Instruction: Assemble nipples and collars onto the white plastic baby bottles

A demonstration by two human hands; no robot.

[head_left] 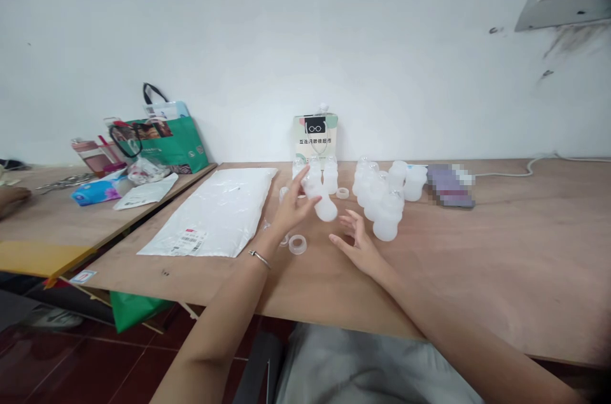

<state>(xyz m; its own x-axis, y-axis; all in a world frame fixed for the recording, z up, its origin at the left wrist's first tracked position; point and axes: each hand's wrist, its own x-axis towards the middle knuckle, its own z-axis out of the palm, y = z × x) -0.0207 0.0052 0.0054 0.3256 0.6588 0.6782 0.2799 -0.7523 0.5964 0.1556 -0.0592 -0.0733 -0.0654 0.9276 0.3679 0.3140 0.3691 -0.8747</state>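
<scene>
Over wood [477,264]: left hand [291,208] at frosted, rounded bottle [327,208], grip unclear; right hand [361,246] unclenched.

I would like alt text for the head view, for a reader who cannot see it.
A left hand is at a cloudy-white bottle, grip unclear; the open right hand is near similar bottles on a wooden table. A pale ring lies in front, a white parcel at left, a paper bag behind.

L hand [289,209] fwd, thumb [312,204] splayed; R hand [361,247] closer in (fingers [353,221] part-bent).
</scene>
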